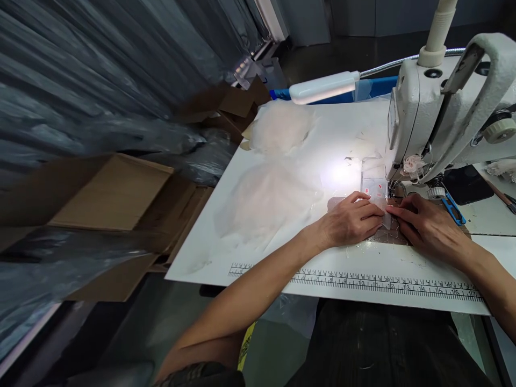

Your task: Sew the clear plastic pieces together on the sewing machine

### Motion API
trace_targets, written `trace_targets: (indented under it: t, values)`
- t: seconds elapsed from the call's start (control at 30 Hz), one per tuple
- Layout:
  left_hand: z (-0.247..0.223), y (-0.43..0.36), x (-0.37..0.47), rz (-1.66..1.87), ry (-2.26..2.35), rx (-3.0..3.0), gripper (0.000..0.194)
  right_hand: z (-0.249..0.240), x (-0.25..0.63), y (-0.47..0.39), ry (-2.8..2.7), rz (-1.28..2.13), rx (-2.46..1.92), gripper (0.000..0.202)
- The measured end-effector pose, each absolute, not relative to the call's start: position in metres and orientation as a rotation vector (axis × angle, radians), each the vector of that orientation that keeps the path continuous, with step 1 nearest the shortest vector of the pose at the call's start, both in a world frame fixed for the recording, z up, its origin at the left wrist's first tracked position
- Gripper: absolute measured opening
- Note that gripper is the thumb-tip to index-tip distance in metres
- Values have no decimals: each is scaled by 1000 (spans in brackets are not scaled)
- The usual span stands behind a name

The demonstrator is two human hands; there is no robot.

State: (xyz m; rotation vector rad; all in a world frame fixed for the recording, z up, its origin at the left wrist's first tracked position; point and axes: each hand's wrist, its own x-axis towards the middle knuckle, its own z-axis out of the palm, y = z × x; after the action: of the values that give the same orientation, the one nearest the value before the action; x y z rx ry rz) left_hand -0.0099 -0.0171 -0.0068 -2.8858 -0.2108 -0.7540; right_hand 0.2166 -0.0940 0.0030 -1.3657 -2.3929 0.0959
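A white sewing machine [419,113] stands at the right of the white table. Just in front of its needle area, my left hand [357,219] rests on a small piece of thin, pale fabric [385,219], fingers together and pressing down. My right hand [421,223] is on the other side of the fabric, its thumb and index finger pinched at the edge; what lies between the fingertips is too small to make out. Two heaps of sheer, pale pink fabric, one nearer [266,201] and one farther [282,126], lie on the table to the left.
A printed ruler [363,282] runs along the table's front edge. Blue thread snips [453,208] and a black phone [467,184] lie right of the machine's needle area. A lamp [324,87] hangs over the table's back. Cardboard boxes [113,193] stand left.
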Motion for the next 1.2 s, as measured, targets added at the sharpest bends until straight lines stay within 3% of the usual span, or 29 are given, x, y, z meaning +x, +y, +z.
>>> trace_targets:
  t: [0.3, 1.2]
  values:
    - [-7, -18, -8, -820, -223, -2826, 14, 4, 221, -95, -2268, 274, -1358, 37]
    - [-6, -20, -10, -613, -244, -2901, 21, 6, 221, -100, -2404, 179, -1222, 34]
